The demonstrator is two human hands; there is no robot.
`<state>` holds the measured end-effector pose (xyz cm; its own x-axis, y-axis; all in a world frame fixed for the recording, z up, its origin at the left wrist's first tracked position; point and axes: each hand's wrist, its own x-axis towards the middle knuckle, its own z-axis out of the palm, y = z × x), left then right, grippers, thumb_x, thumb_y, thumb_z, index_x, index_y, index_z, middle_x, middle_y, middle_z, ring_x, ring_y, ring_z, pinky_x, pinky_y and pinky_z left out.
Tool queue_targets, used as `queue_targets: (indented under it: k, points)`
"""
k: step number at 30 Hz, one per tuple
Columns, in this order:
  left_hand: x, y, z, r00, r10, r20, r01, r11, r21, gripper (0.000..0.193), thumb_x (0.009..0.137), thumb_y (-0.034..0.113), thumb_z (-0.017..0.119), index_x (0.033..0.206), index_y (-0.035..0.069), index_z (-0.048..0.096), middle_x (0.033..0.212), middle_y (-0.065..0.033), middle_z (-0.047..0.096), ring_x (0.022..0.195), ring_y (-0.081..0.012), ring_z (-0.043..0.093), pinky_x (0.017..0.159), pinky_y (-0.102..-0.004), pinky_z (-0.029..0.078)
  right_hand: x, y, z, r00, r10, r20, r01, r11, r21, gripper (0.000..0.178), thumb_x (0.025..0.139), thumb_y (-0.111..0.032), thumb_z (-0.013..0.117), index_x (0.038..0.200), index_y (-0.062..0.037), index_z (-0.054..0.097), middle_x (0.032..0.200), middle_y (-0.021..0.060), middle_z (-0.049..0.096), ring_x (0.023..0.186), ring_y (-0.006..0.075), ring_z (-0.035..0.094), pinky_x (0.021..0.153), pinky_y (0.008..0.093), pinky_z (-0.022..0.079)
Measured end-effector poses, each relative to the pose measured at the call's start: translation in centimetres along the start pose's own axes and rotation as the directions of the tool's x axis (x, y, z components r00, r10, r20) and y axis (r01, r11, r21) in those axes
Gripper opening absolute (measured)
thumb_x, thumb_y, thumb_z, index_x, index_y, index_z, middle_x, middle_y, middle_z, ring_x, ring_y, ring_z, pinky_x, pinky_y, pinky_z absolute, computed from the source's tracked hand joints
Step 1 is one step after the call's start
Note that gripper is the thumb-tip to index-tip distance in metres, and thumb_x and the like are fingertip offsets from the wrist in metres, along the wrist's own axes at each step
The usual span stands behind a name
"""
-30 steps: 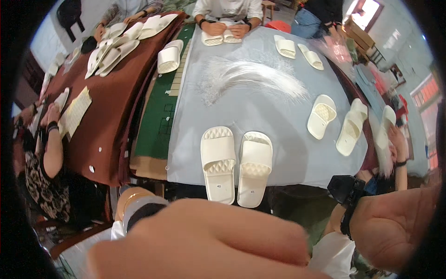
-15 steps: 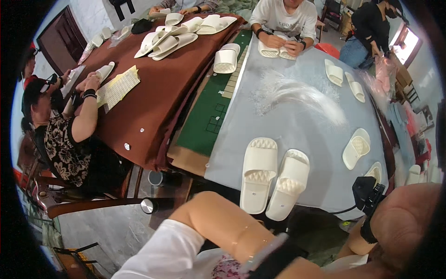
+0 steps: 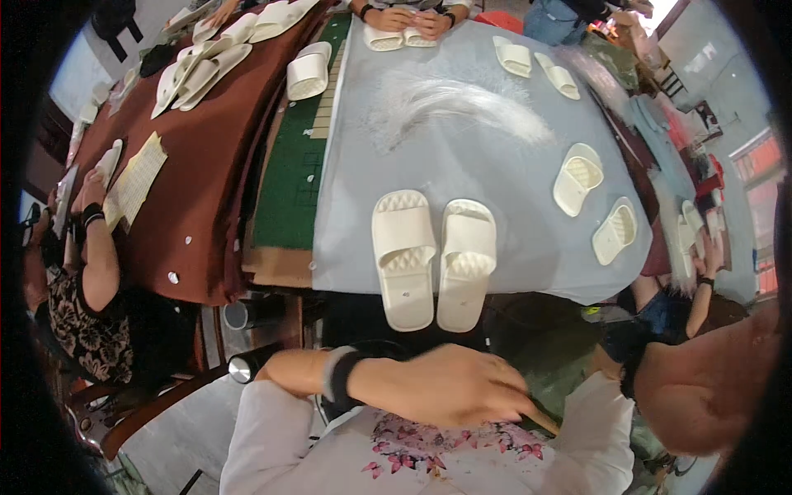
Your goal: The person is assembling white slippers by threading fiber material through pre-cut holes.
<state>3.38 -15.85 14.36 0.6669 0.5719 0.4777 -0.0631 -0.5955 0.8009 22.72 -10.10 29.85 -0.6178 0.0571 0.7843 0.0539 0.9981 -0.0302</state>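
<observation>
A pair of cream-white slippers stands side by side at the near edge of the grey-blue table: the left slipper and the right slipper, toes pointing away from me, heels at or past the edge. Neither hand touches them. My left hand is in front of my chest, just below the heels, slightly blurred. Its fingers are loosely stretched and apart, and I see nothing held. Very close and large at the right rim is my right hand, raised beyond a dark wristband. Its fingers are out of sight.
A bundle of clear plastic lies mid-table. More cream slippers are along the right side. A person's hands rest on a slipper pair at the far edge. On the left is a brown-covered table with a slipper pile and a paper sheet.
The view has shifted, so the tables appear higher and further left. My left hand has come into view in front of my chest. My right hand remains close at the right rim.
</observation>
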Motion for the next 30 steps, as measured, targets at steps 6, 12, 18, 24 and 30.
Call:
queue_targets:
  k: [6, 12, 18, 24, 30]
  points:
    - [-10.1, -5.1, -1.5, 0.609, -0.491, -0.623, 0.73, 0.655, 0.198, 0.042, 0.078, 0.011, 0.062, 0.117, 0.001, 0.048, 0.113, -0.017, 0.052, 0.105, -0.032, 0.05, 0.087, -0.0336, 0.041, -8.6, 1.6, 9.2, 0.655, 0.577, 0.489, -0.719, 0.674, 0.168, 0.023, 0.075, -0.017, 0.064, 0.096, -0.0086, 0.063, 0.092, 0.0102, 0.06, 0.082, 0.0246, 0.057, 0.076, 0.0312, 0.043]
    - [-12.5, -10.3, -0.5, 0.466, -0.451, -0.761, 0.873, 0.375, 0.312, 0.062, 0.08, 0.019, 0.06, 0.13, -0.002, 0.029, 0.126, -0.0227, 0.041, 0.122, -0.0366, 0.034, 0.095, -0.046, 0.027, -18.2, 1.6, 20.5, 0.593, 0.511, 0.622, -0.628, 0.777, -0.039, 0.042, 0.079, -0.028, 0.061, 0.118, -0.0142, 0.053, 0.13, 0.0311, 0.026, 0.116, 0.0422, 0.033, 0.097, 0.0469, 0.028]
    - [-8.9, -11.0, -0.6, 0.523, -0.531, -0.667, 0.826, 0.507, 0.244, 0.06, 0.082, 0.024, 0.059, 0.129, 0.0, 0.032, 0.124, -0.0206, 0.045, 0.124, -0.0343, 0.034, 0.095, -0.0466, 0.025, -18.4, 4.4, 24.8, 0.525, 0.72, 0.454, -0.761, 0.636, -0.129, 0.055, 0.079, -0.031, 0.059, 0.124, -0.0054, 0.041, 0.119, 0.028, 0.035, 0.113, 0.0446, 0.035, 0.095, 0.0537, 0.024]
    - [-9.6, -10.4, -7.6, 0.694, -0.459, -0.554, 0.719, 0.433, 0.543, 0.048, 0.079, 0.025, 0.062, 0.118, 0.003, 0.047, 0.119, -0.0193, 0.05, 0.114, -0.0369, 0.044, 0.09, -0.0454, 0.036, -22.8, 13.0, 18.8, 0.443, 0.722, 0.531, -0.798, 0.587, -0.133, 0.041, 0.09, -0.031, 0.038, 0.126, -0.013, 0.043, 0.128, 0.0148, 0.042, 0.116, 0.0308, 0.04, 0.099, 0.0514, 0.024]
    - [-7.5, -13.4, -20.4, 0.545, -0.285, -0.788, 0.811, 0.418, 0.41, 0.061, 0.077, 0.02, 0.063, 0.125, -0.006, 0.036, 0.118, -0.0257, 0.047, 0.111, -0.0378, 0.044, 0.094, -0.04, 0.035, -29.3, 23.0, 11.3, 0.1, 0.979, 0.176, -0.894, 0.166, -0.416, 0.051, 0.088, -0.043, 0.039, 0.128, -0.011, 0.04, 0.132, 0.0138, 0.04, 0.124, 0.034, 0.031, 0.098, 0.0574, 0.02]
